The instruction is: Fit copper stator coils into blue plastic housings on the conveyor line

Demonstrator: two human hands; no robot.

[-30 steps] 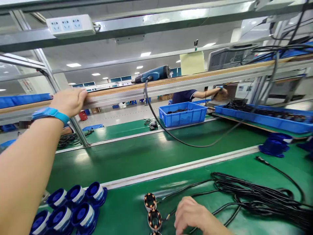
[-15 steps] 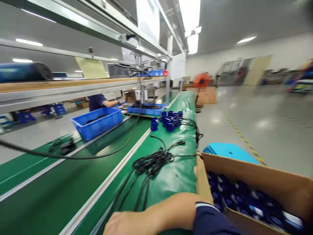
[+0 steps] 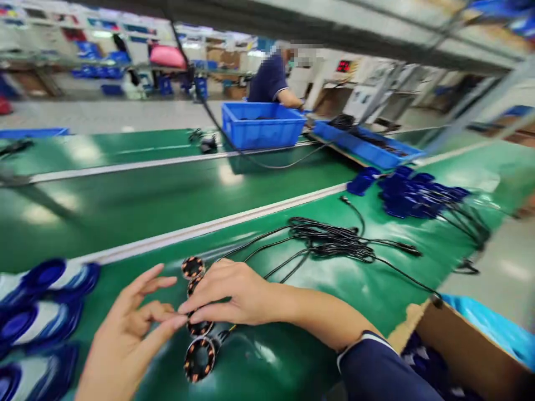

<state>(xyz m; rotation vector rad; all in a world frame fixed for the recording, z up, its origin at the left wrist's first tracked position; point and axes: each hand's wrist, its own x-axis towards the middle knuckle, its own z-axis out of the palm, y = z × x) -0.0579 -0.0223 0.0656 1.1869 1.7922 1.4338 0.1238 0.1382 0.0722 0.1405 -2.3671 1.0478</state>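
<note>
Several motor stators, dark rings with copper coils, stand in a row at the lower middle; the nearest stator [image 3: 199,359] is in plain sight. My left hand [image 3: 134,328] is left of the row, its thumb and index finger pinched together and the other fingers stretched out. Reaching over the row from the right, my right hand [image 3: 234,295] has thumb and index finger drawn close, their tips meeting the left fingertips beside a middle stator [image 3: 200,327]. Anything between the fingertips is too small to make out. Black cables [image 3: 334,239] run from the stators to a bundle.
Blue housings [image 3: 42,323] lie at the left, with more blue housings [image 3: 409,192] at the right. A blue bin [image 3: 263,125] and a blue tray [image 3: 368,145] stand farther back, near a co-worker [image 3: 270,78]. At the lower right is a cardboard box [image 3: 468,340].
My view has swung left and down from along the bench to the stators. My left hand has come into view, and my right hand now meets it at the row.
</note>
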